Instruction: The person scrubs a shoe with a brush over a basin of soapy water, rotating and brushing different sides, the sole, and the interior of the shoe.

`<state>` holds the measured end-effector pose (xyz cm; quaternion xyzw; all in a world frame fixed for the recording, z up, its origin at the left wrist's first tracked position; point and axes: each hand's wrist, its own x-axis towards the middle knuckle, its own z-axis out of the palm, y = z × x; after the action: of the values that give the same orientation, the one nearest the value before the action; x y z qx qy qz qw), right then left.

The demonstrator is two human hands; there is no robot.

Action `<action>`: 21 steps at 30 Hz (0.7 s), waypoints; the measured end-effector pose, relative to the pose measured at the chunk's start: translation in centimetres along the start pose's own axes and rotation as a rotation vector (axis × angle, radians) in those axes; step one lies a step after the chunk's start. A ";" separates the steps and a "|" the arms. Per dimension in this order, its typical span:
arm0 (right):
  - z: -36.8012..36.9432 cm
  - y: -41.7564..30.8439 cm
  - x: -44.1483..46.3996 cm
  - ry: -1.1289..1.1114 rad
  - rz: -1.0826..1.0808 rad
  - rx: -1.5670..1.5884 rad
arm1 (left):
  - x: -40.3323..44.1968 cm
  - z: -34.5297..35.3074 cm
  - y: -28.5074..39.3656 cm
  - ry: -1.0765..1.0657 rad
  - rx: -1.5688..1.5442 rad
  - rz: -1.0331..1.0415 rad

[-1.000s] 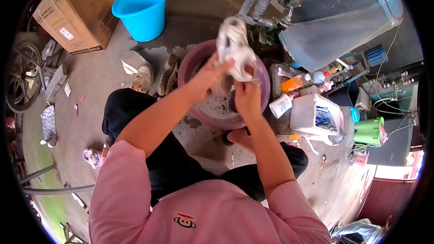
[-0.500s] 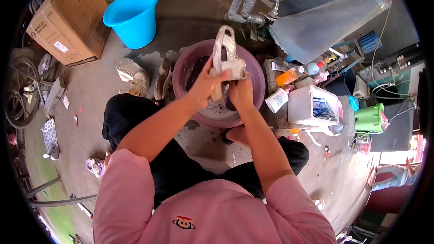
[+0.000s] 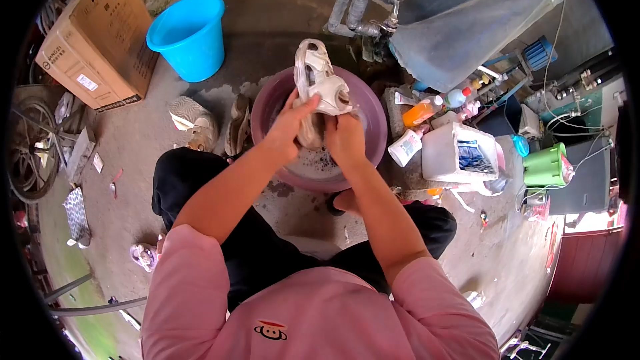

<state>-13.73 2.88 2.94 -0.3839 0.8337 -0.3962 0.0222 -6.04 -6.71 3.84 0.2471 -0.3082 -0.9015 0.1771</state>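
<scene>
A white sandal (image 3: 326,91) with cut-out straps is raised over a purple basin (image 3: 375,145) of foamy water, its sole side toward the left. My left hand (image 3: 287,130) is closed round the sandal's near left side, thumb on its upper. Just right of it, my right hand (image 3: 345,139) is curled against the sandal's lower end. The straps hide its fingertips, and whatever they hold cannot be made out.
Left of the basin are a shoe (image 3: 238,125) and another beige shoe (image 3: 200,132). A blue bucket (image 3: 190,47) and a cardboard box (image 3: 100,47) stand farther back. At right are an orange bottle (image 3: 419,113), a white bottle (image 3: 403,149) and a white foam box (image 3: 443,160).
The sandal has turned in my hands, showing more of its strapped upper. Both hands have shifted slightly left. A person at the far right is no longer in view.
</scene>
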 end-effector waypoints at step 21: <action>-0.7 0.2 -3.1 -0.135 -0.032 0.095 | 1.0 -1.4 0.6 -0.039 -0.092 -0.054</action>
<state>-11.92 5.45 2.52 -0.4214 0.8045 -0.4088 0.0899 -5.98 -8.30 2.90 0.2293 -0.2631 -0.9237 0.1581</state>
